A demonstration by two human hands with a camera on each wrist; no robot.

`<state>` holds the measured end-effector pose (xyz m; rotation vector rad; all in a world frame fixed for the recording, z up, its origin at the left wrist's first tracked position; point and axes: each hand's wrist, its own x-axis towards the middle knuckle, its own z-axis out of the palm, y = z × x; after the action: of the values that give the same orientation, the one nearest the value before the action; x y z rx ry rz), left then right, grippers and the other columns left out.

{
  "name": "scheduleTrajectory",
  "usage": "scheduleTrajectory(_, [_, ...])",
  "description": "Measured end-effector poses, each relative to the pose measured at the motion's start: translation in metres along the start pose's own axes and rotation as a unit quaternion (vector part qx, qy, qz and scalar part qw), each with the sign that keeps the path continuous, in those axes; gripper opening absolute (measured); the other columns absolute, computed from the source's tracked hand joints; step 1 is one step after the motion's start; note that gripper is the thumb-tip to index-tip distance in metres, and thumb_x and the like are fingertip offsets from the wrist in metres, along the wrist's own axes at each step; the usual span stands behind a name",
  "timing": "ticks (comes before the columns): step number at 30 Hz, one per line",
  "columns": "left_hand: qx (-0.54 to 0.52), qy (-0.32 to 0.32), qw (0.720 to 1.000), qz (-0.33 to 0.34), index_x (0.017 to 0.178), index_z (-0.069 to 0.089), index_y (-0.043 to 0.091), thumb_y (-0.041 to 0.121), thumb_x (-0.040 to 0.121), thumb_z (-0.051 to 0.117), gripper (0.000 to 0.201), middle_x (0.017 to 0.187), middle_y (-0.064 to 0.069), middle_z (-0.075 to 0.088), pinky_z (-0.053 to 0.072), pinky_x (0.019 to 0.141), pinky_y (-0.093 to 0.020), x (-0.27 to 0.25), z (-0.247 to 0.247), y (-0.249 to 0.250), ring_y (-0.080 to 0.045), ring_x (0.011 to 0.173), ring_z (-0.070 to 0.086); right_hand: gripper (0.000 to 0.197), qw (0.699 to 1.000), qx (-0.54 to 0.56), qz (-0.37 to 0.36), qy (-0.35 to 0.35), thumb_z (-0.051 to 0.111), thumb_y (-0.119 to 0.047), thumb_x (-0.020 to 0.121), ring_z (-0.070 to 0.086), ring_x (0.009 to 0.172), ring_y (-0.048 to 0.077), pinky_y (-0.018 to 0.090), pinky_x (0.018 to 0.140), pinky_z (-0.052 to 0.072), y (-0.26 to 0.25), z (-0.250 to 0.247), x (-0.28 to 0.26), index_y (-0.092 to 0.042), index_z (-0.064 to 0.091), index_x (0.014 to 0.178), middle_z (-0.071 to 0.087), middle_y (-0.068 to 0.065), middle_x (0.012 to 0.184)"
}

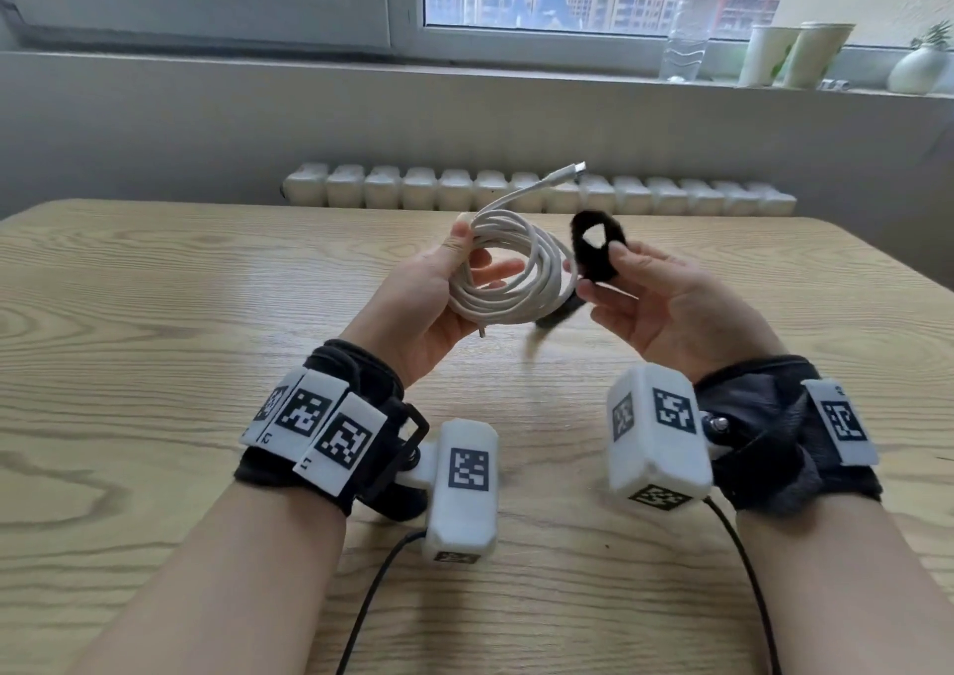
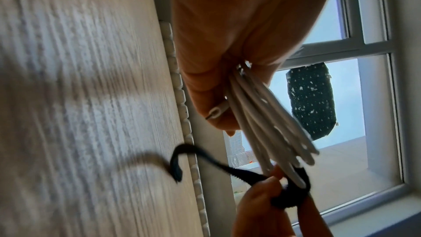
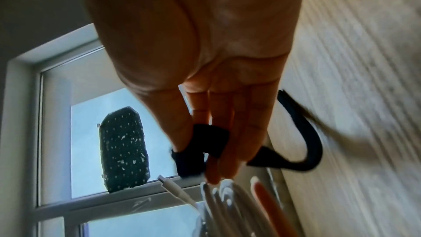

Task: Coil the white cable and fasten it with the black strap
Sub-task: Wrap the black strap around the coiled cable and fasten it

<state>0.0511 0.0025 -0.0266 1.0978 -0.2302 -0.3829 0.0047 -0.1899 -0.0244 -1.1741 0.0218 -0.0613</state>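
The white cable [image 1: 516, 272] is wound into a coil of several loops, held above the wooden table [image 1: 155, 313]. My left hand [image 1: 444, 287] grips the coil's left side, thumb on top; one plug end [image 1: 570, 171] sticks up to the far right. My right hand [image 1: 635, 292] pinches the black strap [image 1: 596, 248] at the coil's right edge. The strap forms a small loop by my thumb, and its tail hangs down under the coil. In the left wrist view the cable strands [image 2: 268, 125] fan out from my fist toward the strap [image 2: 289, 195]. In the right wrist view the strap [image 3: 205, 149] wraps round my fingers.
A white radiator [image 1: 516, 192] runs behind the table's far edge. On the windowsill stand a clear bottle [image 1: 686, 34], paper cups [image 1: 795, 55] and a small white vase [image 1: 919, 68]. Black leads [image 1: 371, 597] trail from both wrist cameras over the near table.
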Motion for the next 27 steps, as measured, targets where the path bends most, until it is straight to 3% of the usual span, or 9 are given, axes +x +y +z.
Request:
scheduleTrajectory(2, [-0.026,-0.023,0.999,-0.021,0.100,0.052,0.004,0.035,0.097,0.041,0.034,0.096,-0.012,0.062,0.058,0.062,-0.030,-0.003,0.001,0.001,-0.017,0.074,0.069,0.028,0.997,0.073,-0.017,-0.027,0.055,-0.019,0.077,0.070,0.069,0.015,0.025,0.066,0.058,-0.001,0.004,-0.001,-0.007,0.058,0.103,0.073,0.005,0.076])
scheduleTrajectory(4, [-0.040,-0.053,0.997,-0.036,0.100,0.053,0.004,0.035,0.098,0.039,0.035,0.082,-0.007,0.065,0.056,0.056,-0.027,-0.006,0.003,0.001,-0.015,0.064,0.068,0.031,0.990,0.134,-0.026,-0.042,0.050,-0.018,0.084,0.069,0.069,0.015,0.027,0.069,0.058,-0.001,0.009,-0.003,-0.005,0.056,0.112,0.070,0.006,0.074])
scheduleTrajectory(9, [-0.004,-0.141,0.987,-0.070,0.122,0.050,0.005,0.039,0.096,0.039,0.045,0.086,-0.008,0.069,0.057,0.067,-0.027,-0.010,0.003,0.001,-0.016,0.072,0.065,0.024,0.972,0.222,-0.055,-0.057,0.044,-0.017,0.092,0.069,0.075,0.018,0.027,0.073,0.057,-0.005,0.014,-0.009,-0.004,0.061,0.102,0.070,0.008,0.079])
scheduleTrajectory(12, [0.042,-0.200,0.973,-0.111,0.107,0.063,0.003,0.038,0.089,0.045,0.043,0.085,-0.006,0.068,0.056,0.068,-0.025,-0.013,0.002,-0.002,-0.015,0.071,0.064,0.026,0.968,0.232,-0.080,-0.047,0.043,-0.016,0.094,0.070,0.085,0.022,0.031,0.082,0.057,-0.007,0.014,-0.008,-0.002,0.061,0.105,0.071,0.011,0.088])
scheduleTrajectory(16, [0.089,-0.236,0.959,-0.129,0.098,0.068,0.007,0.037,0.087,0.046,0.039,0.083,-0.004,0.070,0.056,0.065,-0.023,-0.014,0.001,-0.004,-0.014,0.068,0.066,0.024,0.948,0.279,-0.143,0.050,0.042,-0.011,0.096,0.070,0.089,0.027,0.035,0.089,0.055,-0.013,0.004,-0.002,0.002,0.062,0.100,0.071,0.015,0.090])
scheduleTrajectory(19, [0.082,-0.211,0.966,-0.122,0.090,0.072,0.013,0.042,0.083,0.053,0.035,0.081,-0.001,0.068,0.053,0.065,-0.023,-0.012,-0.007,-0.001,-0.012,0.068,0.063,0.023,0.928,0.310,-0.174,0.113,0.046,-0.009,0.095,0.070,0.089,0.028,0.035,0.086,0.057,-0.014,-0.011,-0.001,0.003,0.060,0.108,0.071,0.014,0.086])
scheduleTrajectory(22, [0.057,-0.185,0.975,-0.109,0.088,0.073,0.015,0.042,0.084,0.050,0.036,0.084,-0.001,0.067,0.052,0.069,-0.025,-0.009,-0.015,0.002,-0.014,0.073,0.061,0.025,0.927,0.310,-0.151,0.149,0.047,-0.009,0.095,0.070,0.086,0.027,0.035,0.084,0.057,-0.011,-0.020,-0.001,0.002,0.057,0.114,0.071,0.013,0.085])
scheduleTrajectory(24, [0.049,-0.166,0.980,-0.101,0.093,0.072,0.013,0.042,0.085,0.049,0.037,0.090,-0.004,0.065,0.045,0.080,-0.032,-0.007,-0.016,0.003,-0.018,0.083,0.057,0.021,0.948,0.246,-0.089,0.181,0.050,-0.009,0.093,0.072,0.073,0.021,0.029,0.072,0.059,-0.007,-0.019,0.000,0.002,0.058,0.110,0.070,0.012,0.086])
scheduleTrajectory(27, [0.046,-0.139,0.984,-0.103,0.092,0.072,0.012,0.041,0.084,0.052,0.036,0.089,-0.004,0.063,0.038,0.079,-0.033,-0.006,-0.016,0.002,-0.019,0.083,0.052,0.017,0.958,0.055,-0.035,0.279,0.057,-0.004,0.088,0.068,0.053,0.011,0.018,0.048,0.051,-0.002,-0.015,0.003,-0.002,0.055,0.105,0.064,0.008,0.084])
